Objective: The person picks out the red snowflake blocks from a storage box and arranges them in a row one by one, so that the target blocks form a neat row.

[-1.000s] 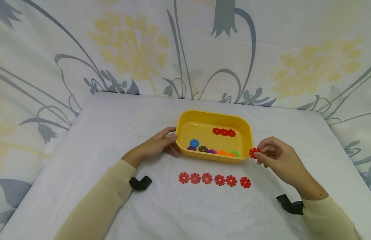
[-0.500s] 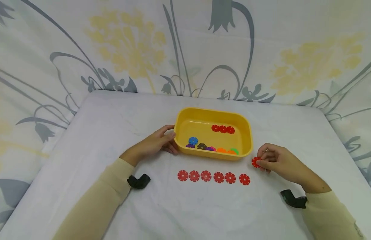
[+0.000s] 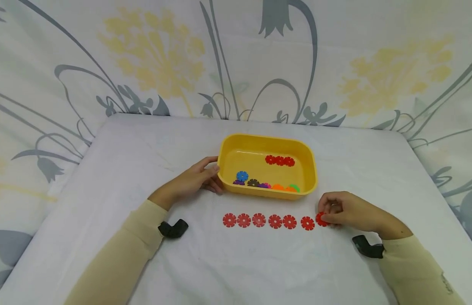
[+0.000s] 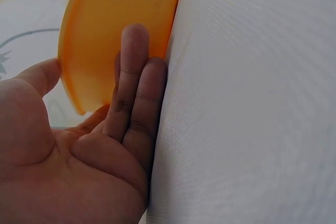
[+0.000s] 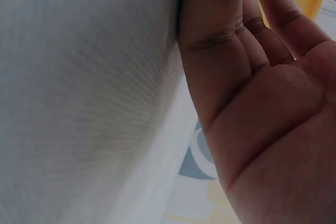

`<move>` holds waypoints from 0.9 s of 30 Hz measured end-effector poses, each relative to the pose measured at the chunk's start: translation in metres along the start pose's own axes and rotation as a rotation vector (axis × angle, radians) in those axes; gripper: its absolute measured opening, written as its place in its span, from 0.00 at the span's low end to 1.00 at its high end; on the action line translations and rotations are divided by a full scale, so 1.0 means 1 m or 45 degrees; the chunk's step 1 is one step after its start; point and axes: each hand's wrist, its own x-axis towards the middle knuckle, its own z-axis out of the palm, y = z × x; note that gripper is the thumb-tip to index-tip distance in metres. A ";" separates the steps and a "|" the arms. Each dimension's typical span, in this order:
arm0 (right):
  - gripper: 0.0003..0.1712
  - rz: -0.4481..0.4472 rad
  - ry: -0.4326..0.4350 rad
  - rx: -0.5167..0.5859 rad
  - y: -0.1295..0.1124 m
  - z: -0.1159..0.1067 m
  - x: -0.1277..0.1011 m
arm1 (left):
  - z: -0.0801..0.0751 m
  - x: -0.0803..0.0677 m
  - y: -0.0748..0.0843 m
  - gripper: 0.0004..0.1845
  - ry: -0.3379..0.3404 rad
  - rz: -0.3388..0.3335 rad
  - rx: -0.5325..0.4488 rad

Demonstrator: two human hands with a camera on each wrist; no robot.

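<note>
My right hand point(image 3: 350, 214) pinches a red snowflake-shaped plastic disc point(image 3: 320, 219) between thumb and fingers, low over the cloth at the right end of a row of several matching red discs point(image 3: 275, 221). The pinched disc is hidden in the right wrist view, where the palm and fingers point(image 5: 220, 51) fill the right side. My left hand point(image 3: 194, 178) touches the left end of a yellow plastic basin point(image 3: 270, 194). Seen from the left wrist, the thumb tip meets the rim and nearly straight fingers point(image 4: 134, 66) lie against the basin's outer wall point(image 4: 100, 30).
Inside the basin lie three overlapping red discs point(image 3: 279, 161) near the back, with a blue disc point(image 3: 242, 176) and several others of mixed colours along the front. White cloth point(image 3: 228, 267) covers the table. A flower-patterned curtain point(image 3: 236, 63) rises behind.
My right hand has brought the red disc from the basin's right front corner down and toward me, to the row's right end. My left hand stays at the basin.
</note>
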 end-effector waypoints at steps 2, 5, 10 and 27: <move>0.08 0.002 0.009 -0.041 -0.001 0.001 -0.001 | 0.000 0.000 0.000 0.30 -0.003 0.007 0.009; 0.09 0.008 0.016 -0.101 -0.002 0.002 -0.001 | 0.001 0.000 0.000 0.30 -0.009 -0.005 0.012; 0.09 0.002 0.050 -0.165 -0.003 0.003 0.000 | 0.000 -0.001 0.000 0.30 -0.003 0.001 0.006; 0.11 0.075 0.082 -0.192 -0.009 0.006 0.004 | 0.000 -0.003 0.004 0.31 0.007 -0.016 0.000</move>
